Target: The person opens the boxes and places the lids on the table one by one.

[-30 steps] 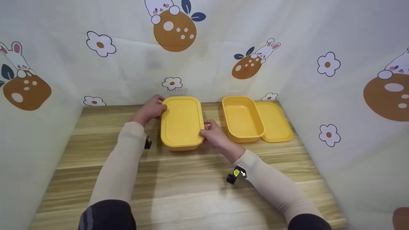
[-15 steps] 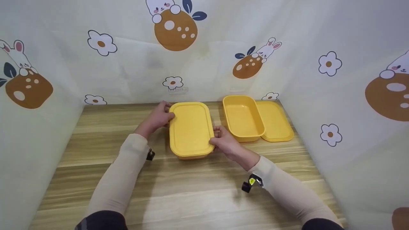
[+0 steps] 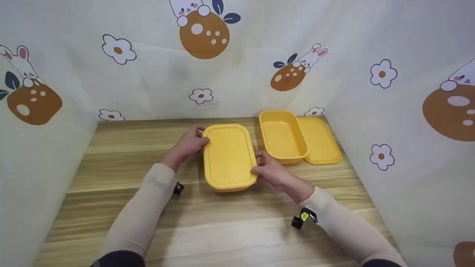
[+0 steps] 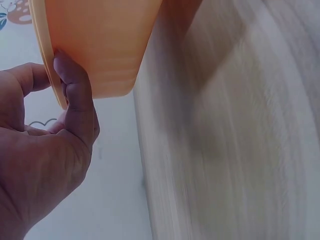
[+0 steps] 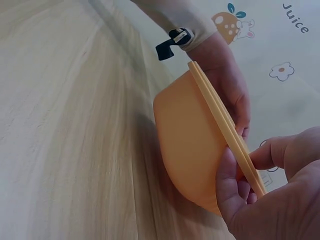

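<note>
A yellow lunch box with its lid on is held between both hands, lid facing up. My left hand pinches the rim at its far left side, thumb on the lid and fingers underneath. In the left wrist view the left hand has its fingertips beneath the lid edge. My right hand grips the near right side the same way. The right wrist view shows the right hand pinching the rim of the lunch box, whose base looks raised above the table.
A second yellow box, without a lid, stands at the back right of the wooden table. Beside it lies a flat yellow lid, partly behind that box. A patterned cloth closes off the back and sides.
Both hands have carried the lidded lunch box to the right and toward the person. The other box and the loose lid have stayed in place.
</note>
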Demonstrator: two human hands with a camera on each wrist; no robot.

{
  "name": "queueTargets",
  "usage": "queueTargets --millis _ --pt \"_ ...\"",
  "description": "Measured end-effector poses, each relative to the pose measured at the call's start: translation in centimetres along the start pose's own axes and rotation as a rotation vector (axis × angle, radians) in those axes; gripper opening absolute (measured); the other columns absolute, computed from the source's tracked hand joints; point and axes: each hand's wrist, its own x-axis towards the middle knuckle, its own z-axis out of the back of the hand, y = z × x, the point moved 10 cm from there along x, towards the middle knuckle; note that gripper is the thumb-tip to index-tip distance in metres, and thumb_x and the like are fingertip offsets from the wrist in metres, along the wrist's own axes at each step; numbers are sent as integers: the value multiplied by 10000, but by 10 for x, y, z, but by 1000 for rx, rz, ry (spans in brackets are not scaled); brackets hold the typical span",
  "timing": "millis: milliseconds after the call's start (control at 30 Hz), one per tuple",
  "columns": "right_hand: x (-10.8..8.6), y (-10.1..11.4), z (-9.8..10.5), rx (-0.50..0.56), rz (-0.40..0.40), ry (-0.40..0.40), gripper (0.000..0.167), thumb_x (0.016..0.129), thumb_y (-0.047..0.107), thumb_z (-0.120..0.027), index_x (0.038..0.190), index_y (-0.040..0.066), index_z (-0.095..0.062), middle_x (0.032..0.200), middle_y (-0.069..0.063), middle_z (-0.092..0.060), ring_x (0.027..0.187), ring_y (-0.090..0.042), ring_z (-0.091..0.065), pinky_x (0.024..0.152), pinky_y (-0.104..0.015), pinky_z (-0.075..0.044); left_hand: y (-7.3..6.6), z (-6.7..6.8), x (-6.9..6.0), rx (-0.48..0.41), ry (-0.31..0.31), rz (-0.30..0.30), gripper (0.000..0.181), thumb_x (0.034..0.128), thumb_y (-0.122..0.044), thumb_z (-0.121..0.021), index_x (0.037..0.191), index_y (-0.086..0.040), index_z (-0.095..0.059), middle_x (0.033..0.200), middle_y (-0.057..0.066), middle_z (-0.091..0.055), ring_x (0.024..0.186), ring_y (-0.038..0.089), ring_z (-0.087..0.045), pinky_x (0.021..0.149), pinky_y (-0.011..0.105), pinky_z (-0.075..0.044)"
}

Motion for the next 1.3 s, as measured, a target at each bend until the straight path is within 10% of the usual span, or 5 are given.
queueTargets --millis 1300 --pt "-45 -27 27 -72 -49 23 819 874 -81 -735 1583 -17 -329 1173 -194 -555 942 -270 -681 730 -370 -639 6 -55 -28 -153 87 34 455 1083 -87 -672 1489 -48 -468 1206 168 -553 886 218 -674 813 481 -637"
